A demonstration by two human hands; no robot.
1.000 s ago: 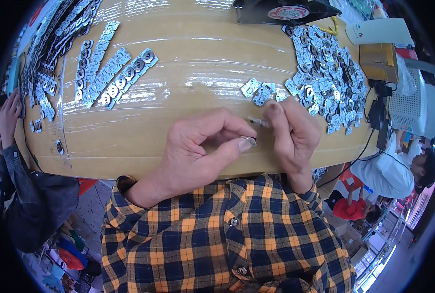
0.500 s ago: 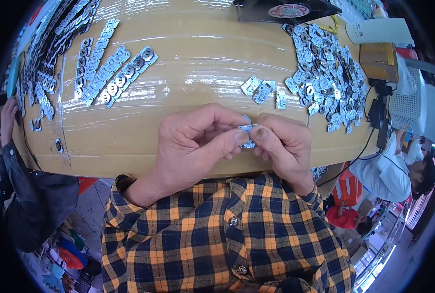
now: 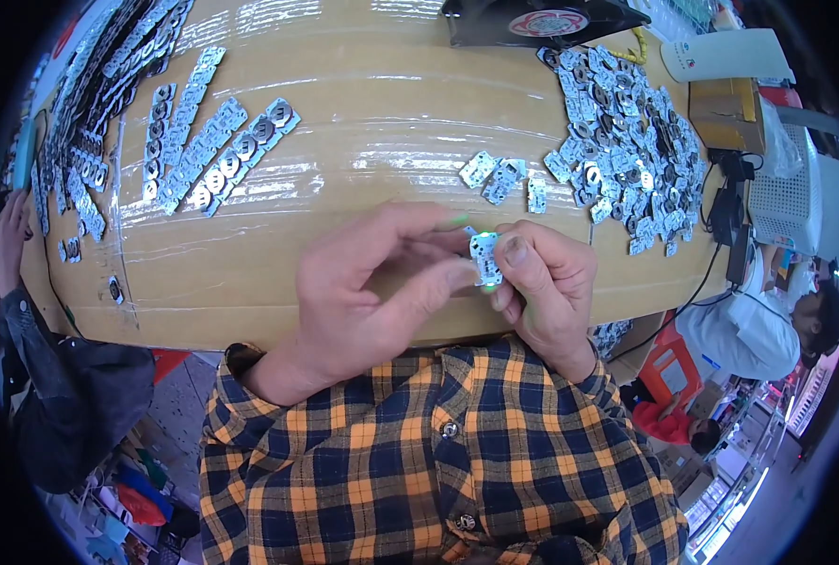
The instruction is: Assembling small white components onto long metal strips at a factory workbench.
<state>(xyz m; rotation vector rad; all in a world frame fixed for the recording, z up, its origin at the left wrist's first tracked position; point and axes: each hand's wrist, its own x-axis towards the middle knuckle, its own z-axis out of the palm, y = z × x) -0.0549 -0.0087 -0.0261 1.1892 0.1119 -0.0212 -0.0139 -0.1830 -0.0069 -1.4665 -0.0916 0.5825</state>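
My right hand (image 3: 553, 282) pinches a small white circuit board (image 3: 484, 260) between thumb and fingers. The board's face, dotted with tiny parts, is turned up, and green light glows at its upper and lower ends. On the left side of it, my left hand (image 3: 368, 287) is slightly blurred, its index finger and thumb spread. That thumb's tip is close to the board's left edge; whether it touches, I cannot tell. Beyond my hands lie a few loose boards (image 3: 502, 181).
A heap of boards (image 3: 627, 141), some with round coin cells, covers the table's right side. Joined board strips (image 3: 247, 155) lie to the left, with more piled beyond. A black fan-like box (image 3: 542, 21) stands at the back. A co-worker's hand (image 3: 10, 240) rests at the far left edge.
My left fingers have come apart from the board and drawn slightly left. The board now shows its face, and green lights have come on. My right hand still grips it.
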